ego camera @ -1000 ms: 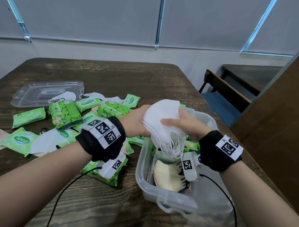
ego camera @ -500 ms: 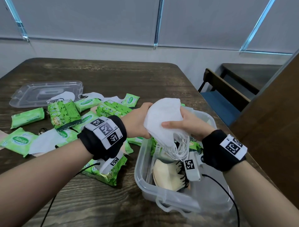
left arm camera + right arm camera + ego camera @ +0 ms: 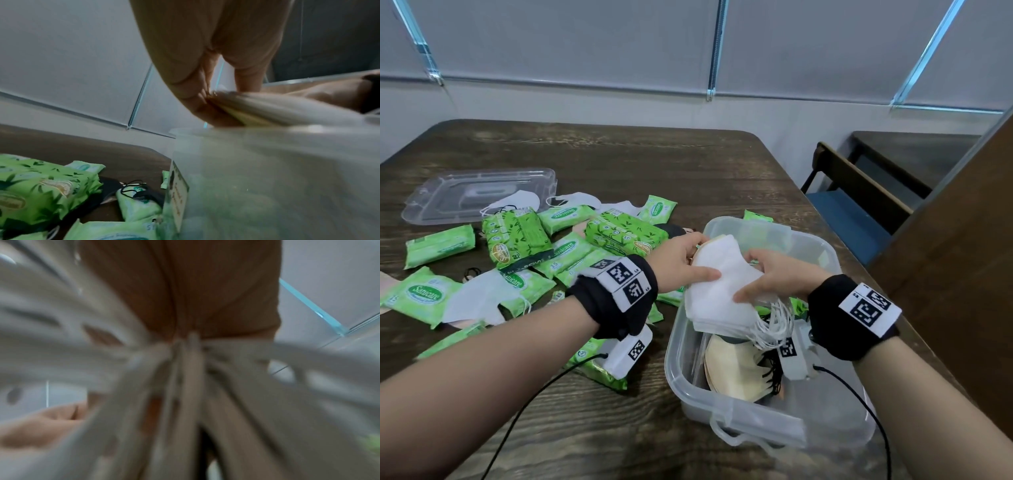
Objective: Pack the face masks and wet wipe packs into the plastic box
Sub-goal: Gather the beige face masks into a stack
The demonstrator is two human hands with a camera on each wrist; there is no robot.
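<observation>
Lowered since the earlier frames: both hands bring the stack of white face masks [image 3: 722, 291] from upright and raised to flat, just above the plastic box [image 3: 739, 416]. Left hand [image 3: 681, 263] grips the stack's far-left end, thumb on top, fingers curled under; the left wrist view shows the fingers [image 3: 203, 104] pinching the layered edges right at the box rim. Right hand [image 3: 777, 277] grips the near-right side, thumb on top, white ear loops hanging below it. Box sits at the table's [image 3: 654, 164] near right edge and holds a beige mask pile [image 3: 736, 370] with black loops plus green packs at its far end. To do it well: keep the stack squared, tuck the loops in, set it flat on the beige pile. Counts: one box, one clear lid [image 3: 479, 195] at the far left, about ten green wet wipe packs [image 3: 517, 236] loose on the left half of the table, roughly four loose white masks among them; layers in the stack too blurred to count.
</observation>
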